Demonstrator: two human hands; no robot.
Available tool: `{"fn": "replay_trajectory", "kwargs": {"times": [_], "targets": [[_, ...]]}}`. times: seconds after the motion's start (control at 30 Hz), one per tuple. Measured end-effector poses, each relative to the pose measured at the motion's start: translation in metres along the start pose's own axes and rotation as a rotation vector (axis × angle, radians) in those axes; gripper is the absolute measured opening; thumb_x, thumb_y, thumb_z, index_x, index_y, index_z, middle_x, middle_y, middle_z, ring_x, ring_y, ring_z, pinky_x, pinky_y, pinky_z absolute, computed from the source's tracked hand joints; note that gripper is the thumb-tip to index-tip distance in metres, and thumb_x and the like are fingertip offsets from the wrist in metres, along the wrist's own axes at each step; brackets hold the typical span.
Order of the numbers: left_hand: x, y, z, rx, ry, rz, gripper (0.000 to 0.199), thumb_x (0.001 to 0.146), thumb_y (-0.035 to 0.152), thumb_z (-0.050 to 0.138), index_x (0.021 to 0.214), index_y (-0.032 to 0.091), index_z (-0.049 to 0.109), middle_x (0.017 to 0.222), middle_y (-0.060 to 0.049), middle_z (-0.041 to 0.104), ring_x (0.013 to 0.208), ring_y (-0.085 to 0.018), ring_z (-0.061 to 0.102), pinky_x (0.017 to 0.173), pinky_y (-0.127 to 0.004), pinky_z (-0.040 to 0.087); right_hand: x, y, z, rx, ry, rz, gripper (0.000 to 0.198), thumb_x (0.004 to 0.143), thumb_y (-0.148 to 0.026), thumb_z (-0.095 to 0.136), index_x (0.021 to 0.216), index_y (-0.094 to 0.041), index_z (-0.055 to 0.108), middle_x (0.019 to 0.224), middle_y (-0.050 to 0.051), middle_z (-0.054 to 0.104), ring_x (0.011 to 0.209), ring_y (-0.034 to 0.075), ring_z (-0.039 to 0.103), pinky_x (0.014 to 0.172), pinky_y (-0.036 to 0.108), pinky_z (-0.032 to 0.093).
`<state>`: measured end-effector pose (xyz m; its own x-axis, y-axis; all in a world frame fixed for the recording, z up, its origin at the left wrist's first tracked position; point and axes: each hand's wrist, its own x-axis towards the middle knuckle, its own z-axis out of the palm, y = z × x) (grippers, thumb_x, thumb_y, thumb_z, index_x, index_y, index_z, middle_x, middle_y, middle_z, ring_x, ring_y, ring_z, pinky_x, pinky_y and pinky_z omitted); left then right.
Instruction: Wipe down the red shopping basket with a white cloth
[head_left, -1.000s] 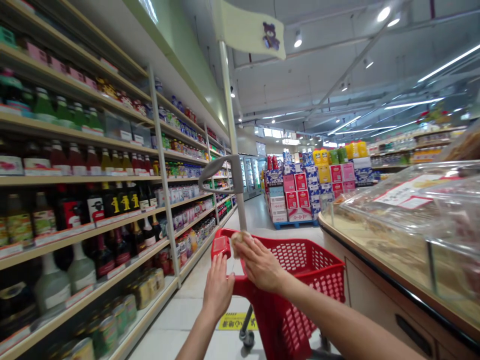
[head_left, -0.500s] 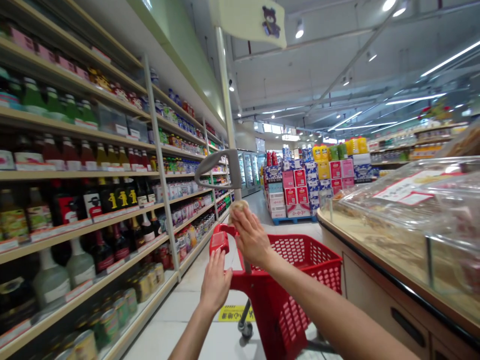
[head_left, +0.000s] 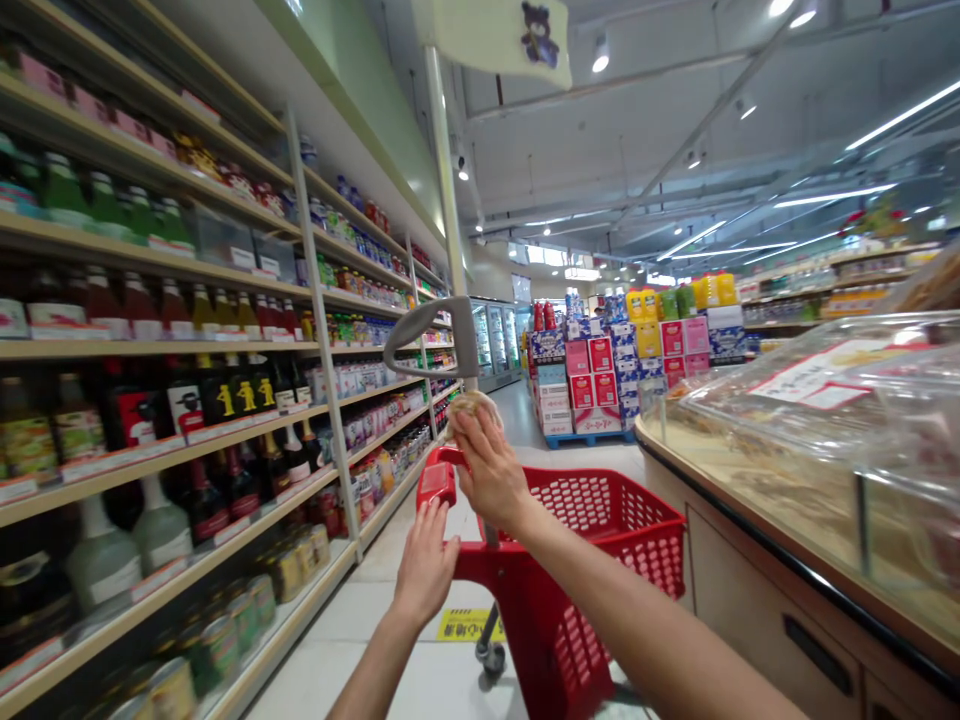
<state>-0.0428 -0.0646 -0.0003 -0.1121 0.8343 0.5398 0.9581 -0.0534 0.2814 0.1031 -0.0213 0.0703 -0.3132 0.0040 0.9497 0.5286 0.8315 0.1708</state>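
A red plastic shopping cart (head_left: pixel 502 590) stands in the aisle before me, with a perforated basket on its right side. My left hand (head_left: pixel 427 565) rests on the cart's red handle (head_left: pixel 436 482), its fingers laid over the near end. A crumpled pale cloth (head_left: pixel 463 402) is under the fingers of my right hand (head_left: pixel 491 475), pressed against the upright pole just above the red handle. Higher on that pole (head_left: pixel 448 190) sits a grey loop grip (head_left: pixel 463 335). The pole carries a pale flag (head_left: pixel 487 40) with a bear on it.
Shelves of bottles and cans (head_left: pixel 180 445) line the left side. On the right is a counter (head_left: pixel 757 560) with clear plastic covers (head_left: pixel 847 350). Stacked boxes (head_left: pixel 592 370) stand on a blue pallet ahead. A yellow floor sign (head_left: pixel 461 625) lies beneath the cart.
My right hand and the cloth have moved slightly left and up. The pole and its grey grip have shifted a little left. My left hand stays on the red handle.
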Motion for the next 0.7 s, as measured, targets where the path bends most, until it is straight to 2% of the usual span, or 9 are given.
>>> {"fn": "replay_trajectory", "kwargs": {"times": [0.07,0.13,0.2,0.3,0.4,0.5,0.6,0.7], "targets": [[-0.001,0.002,-0.002,-0.001,-0.001,0.002,0.054,0.077,0.027,0.031,0.126,0.004,0.036,0.138,-0.014,0.031,0.129,-0.023,0.019,0.106,-0.041,0.020,-0.014,-0.002,-0.001,0.026,-0.052,-0.043,0.048,0.076,-0.013,0.040,0.123,-0.007,0.044,0.135,0.008,0.035,0.131,0.023,0.007,0.105,0.044,0.026],[-0.001,0.002,-0.002,-0.003,-0.001,0.007,0.054,0.077,0.027,0.031,0.125,0.004,0.038,0.137,-0.014,0.033,0.129,-0.023,0.021,0.106,-0.041,0.021,-0.043,-0.008,-0.003,0.052,-0.133,-0.087,0.051,0.073,-0.010,0.040,0.124,-0.007,0.043,0.134,0.008,0.037,0.131,0.024,0.009,0.103,0.043,0.031],[-0.002,0.001,-0.001,-0.007,0.002,0.014,0.053,0.077,0.028,0.031,0.124,0.004,0.040,0.136,-0.014,0.034,0.128,-0.024,0.022,0.105,-0.041,0.022,-0.063,-0.012,-0.003,0.069,-0.156,-0.099,0.053,0.071,-0.008,0.039,0.124,-0.008,0.043,0.132,0.008,0.040,0.131,0.024,0.012,0.101,0.042,0.034],[-0.001,-0.002,0.003,-0.023,0.022,0.010,0.053,0.077,0.029,0.032,0.124,0.005,0.040,0.136,-0.013,0.035,0.128,-0.024,0.022,0.105,-0.042,0.023,-0.054,-0.015,0.001,0.093,-0.033,-0.045,0.048,0.075,-0.008,0.039,0.122,-0.010,0.046,0.130,0.009,0.043,0.130,0.023,0.017,0.101,0.041,0.034],[0.001,-0.006,0.007,-0.055,0.049,0.011,0.053,0.076,0.029,0.034,0.124,0.007,0.040,0.135,-0.012,0.036,0.128,-0.023,0.024,0.105,-0.043,0.023,-0.026,-0.015,0.002,0.168,0.162,0.119,0.041,0.077,-0.007,0.037,0.115,-0.014,0.052,0.126,0.010,0.046,0.125,0.020,0.029,0.100,0.037,0.036],[0.003,-0.011,0.009,-0.085,0.082,0.019,0.052,0.075,0.029,0.035,0.123,0.009,0.042,0.134,-0.011,0.039,0.127,-0.023,0.027,0.105,-0.044,0.024,-0.025,-0.012,-0.005,0.312,0.229,0.353,0.033,0.075,-0.008,0.040,0.098,-0.019,0.061,0.118,0.008,0.049,0.113,0.017,0.044,0.094,0.031,0.041],[0.004,-0.016,0.009,-0.120,0.106,0.030,0.051,0.076,0.030,0.034,0.121,0.009,0.044,0.132,-0.011,0.041,0.126,-0.024,0.029,0.104,-0.044,0.025,-0.054,-0.006,-0.013,0.396,0.190,0.563,0.026,0.069,-0.008,0.045,0.083,-0.021,0.062,0.105,0.008,0.056,0.101,0.018,0.053,0.086,0.030,0.046],[0.005,-0.021,0.007,-0.152,0.137,0.046,0.049,0.075,0.030,0.035,0.119,0.012,0.047,0.130,-0.010,0.044,0.125,-0.023,0.031,0.104,-0.044,0.025,-0.085,-0.010,-0.006,0.364,0.031,0.659,0.033,0.063,-0.005,0.044,0.085,-0.021,0.061,0.088,0.006,0.061,0.084,0.018,0.058,0.075,0.032,0.050]]}}
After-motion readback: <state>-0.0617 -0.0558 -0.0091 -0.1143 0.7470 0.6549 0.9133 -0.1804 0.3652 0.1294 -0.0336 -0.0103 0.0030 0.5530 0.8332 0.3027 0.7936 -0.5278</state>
